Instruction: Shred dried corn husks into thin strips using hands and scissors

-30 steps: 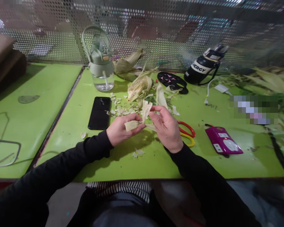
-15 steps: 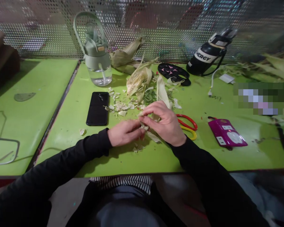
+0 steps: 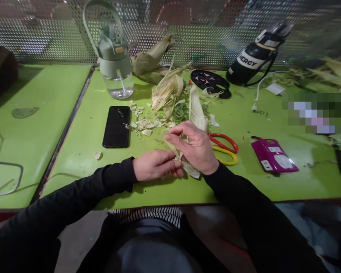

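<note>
Both my hands meet low over the green table [image 3: 82,136] on a pale strip of corn husk [image 3: 191,170]. My left hand [image 3: 156,167] lies with its fingers closed on the husk's near end. My right hand [image 3: 194,148] pinches the same strip from above, fingers curled round it, and part of the husk pokes out below its palm. Behind my hands lie a heap of husks [image 3: 167,91] and small cut husk scraps [image 3: 143,125].
A black phone [image 3: 116,126] lies to the left, and a green water bottle [image 3: 113,57] stands behind it. Red and yellow scissors [image 3: 226,149] and a magenta power strip [image 3: 274,156] lie to the right. A black bottle [image 3: 255,55] leans on the perforated metal screen [image 3: 201,26].
My hands have come down from holding the husk strip up in the air. They now press together low over the table, closer to me.
</note>
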{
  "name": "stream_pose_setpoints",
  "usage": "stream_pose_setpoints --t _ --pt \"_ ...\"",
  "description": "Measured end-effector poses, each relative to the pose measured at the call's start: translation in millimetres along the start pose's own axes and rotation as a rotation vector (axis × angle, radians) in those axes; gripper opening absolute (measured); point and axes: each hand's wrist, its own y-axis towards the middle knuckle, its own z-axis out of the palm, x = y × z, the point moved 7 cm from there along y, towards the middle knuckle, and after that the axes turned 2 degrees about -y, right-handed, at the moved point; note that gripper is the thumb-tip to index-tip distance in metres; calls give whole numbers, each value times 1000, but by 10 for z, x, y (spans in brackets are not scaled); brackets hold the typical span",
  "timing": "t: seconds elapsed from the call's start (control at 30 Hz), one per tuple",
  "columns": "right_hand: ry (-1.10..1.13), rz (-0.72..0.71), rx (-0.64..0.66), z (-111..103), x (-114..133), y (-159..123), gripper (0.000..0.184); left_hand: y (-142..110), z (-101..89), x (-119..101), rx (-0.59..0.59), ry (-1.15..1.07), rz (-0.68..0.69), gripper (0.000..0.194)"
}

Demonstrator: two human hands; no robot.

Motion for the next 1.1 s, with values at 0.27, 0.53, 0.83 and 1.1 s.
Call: stream_pose_setpoints --t 0.27,0.53,0.83,1.1 --pt "185 311 179 5 -282 62 35 -32 -274 -28 -248 -266 -44 35" --pt "210 224 -24 -85 -249 80 24 -9 -210 37 -231 -405 -124 34" --pt "199 210 -4 -33 -261 61 21 -6 -114 130 -212 -678 -247 29" --pt "164 203 -49 -30 -267 55 20 -28 -12 142 -172 -672 -234 20"
